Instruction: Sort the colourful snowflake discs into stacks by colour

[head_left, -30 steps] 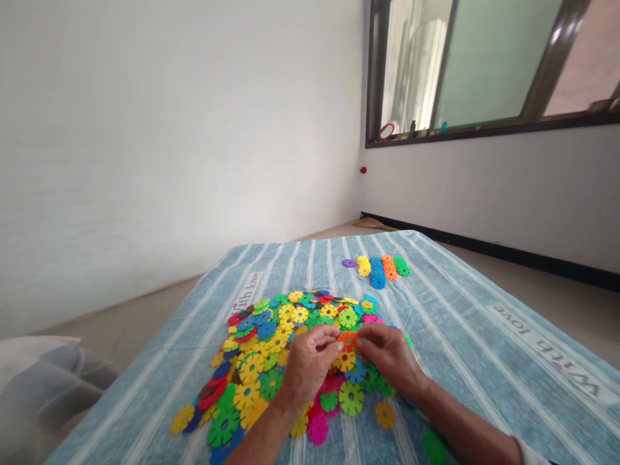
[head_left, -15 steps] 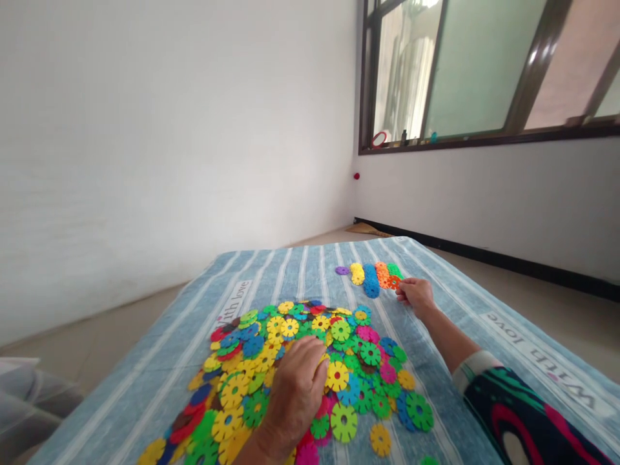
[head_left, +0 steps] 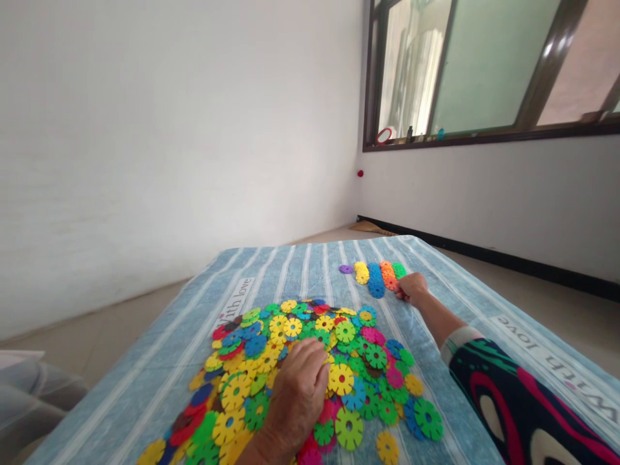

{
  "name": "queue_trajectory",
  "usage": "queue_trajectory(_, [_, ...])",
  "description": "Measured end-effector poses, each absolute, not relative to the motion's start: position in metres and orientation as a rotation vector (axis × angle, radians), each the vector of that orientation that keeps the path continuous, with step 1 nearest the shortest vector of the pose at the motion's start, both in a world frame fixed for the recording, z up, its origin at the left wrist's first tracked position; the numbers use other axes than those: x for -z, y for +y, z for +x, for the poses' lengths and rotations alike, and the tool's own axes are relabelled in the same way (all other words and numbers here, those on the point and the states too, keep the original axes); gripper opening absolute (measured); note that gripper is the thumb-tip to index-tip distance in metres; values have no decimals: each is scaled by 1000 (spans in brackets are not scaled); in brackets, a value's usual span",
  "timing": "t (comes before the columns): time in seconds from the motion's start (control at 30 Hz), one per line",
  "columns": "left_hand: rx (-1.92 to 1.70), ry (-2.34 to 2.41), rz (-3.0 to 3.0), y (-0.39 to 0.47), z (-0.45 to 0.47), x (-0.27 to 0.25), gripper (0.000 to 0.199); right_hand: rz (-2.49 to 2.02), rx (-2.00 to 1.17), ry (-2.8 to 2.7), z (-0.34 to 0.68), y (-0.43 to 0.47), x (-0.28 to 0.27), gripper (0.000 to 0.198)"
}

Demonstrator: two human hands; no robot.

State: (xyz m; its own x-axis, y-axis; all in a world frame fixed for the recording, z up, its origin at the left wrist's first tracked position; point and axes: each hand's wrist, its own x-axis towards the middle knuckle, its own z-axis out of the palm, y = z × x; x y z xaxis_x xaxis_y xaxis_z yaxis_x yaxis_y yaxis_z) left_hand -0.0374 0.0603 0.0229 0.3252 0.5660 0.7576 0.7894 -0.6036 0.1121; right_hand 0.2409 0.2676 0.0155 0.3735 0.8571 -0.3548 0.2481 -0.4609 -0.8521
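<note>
My left hand [head_left: 299, 386] rests on a large heap of colored plastic notched discs [head_left: 235, 391], back upward. Its fingers are curled together with the thumb alongside; whatever lies under them is hidden. Farther off, my right hand [head_left: 413, 288] pinches the edge of an orange disc [head_left: 391, 283] at the near end of a short row of orange discs [head_left: 386, 268]. Beside that row lie overlapping blue discs [head_left: 375, 282], yellow discs [head_left: 361, 272], green discs [head_left: 398, 270] and a single purple disc [head_left: 345, 269].
A blue-and-white striped cloth [head_left: 194, 310] covers the table. One yellow disc [head_left: 387, 447] sits apart near the front edge. White wall [head_left: 169, 129] stands behind, with a window [head_left: 484, 71] at right. Translucent plastic [head_left: 36, 394] is at the lower left.
The orange disc in my right hand has come down against the near end of the orange row. My left hand stays on the heap. The view has shifted slightly.
</note>
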Motion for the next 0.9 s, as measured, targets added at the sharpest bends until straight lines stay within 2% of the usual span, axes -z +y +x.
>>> queue_trajectory(0.2, [1132, -1233, -2314, 62, -38, -20, 14, -1936, -974, -1145, 243, 264, -9, 32])
queue_trajectory(0.53, [1106, -1262, -2338, 61, -40, -19, 15, -1882, -575, -1366, 254, 277, 4, 32])
queue_trajectory(0.9, [1126, -1303, -2359, 60, -39, -20, 15, -1872, -471, -1396, 254, 288, 9, 31])
